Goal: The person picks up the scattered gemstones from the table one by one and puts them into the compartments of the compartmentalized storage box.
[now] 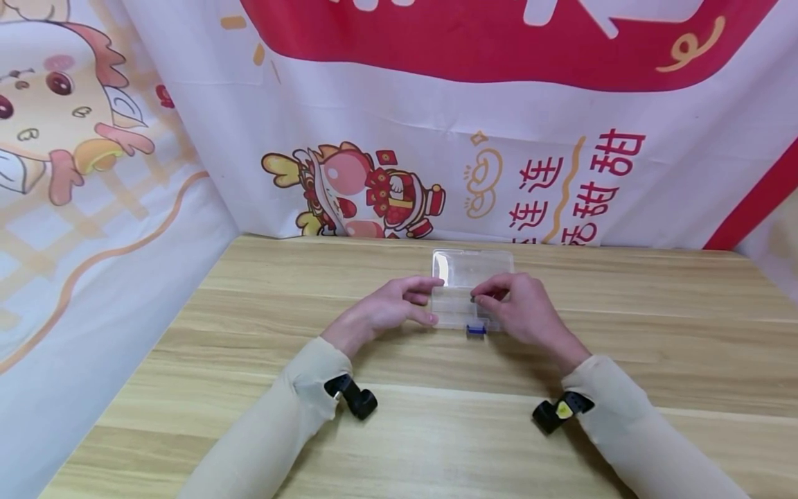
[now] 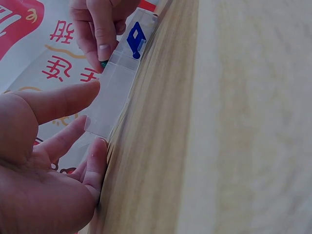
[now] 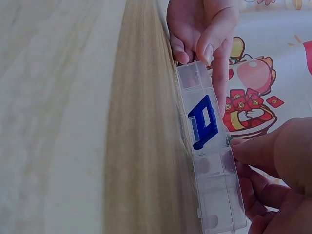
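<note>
A clear plastic compartment box (image 1: 451,306) sits on the wooden table with its clear lid (image 1: 476,267) folded back. Its blue latch (image 1: 476,330) hangs at the front side. My left hand (image 1: 389,305) is at the box's left end, thumb at the front corner and the other fingers stretched along the side. Over the box, my right hand (image 1: 524,308) pinches a small dark green piece (image 2: 104,64) between thumb and index finger. Most of that piece is hidden by the fingertips. In the right wrist view, dividers show through the box's front wall (image 3: 209,195).
The wooden table (image 1: 411,430) spreads around the box. A printed cloth (image 1: 386,97) hangs behind the table's back edge, and another cloth (image 1: 93,277) covers the left side. Black cameras (image 1: 360,400) are strapped over the beige sleeves (image 1: 262,423).
</note>
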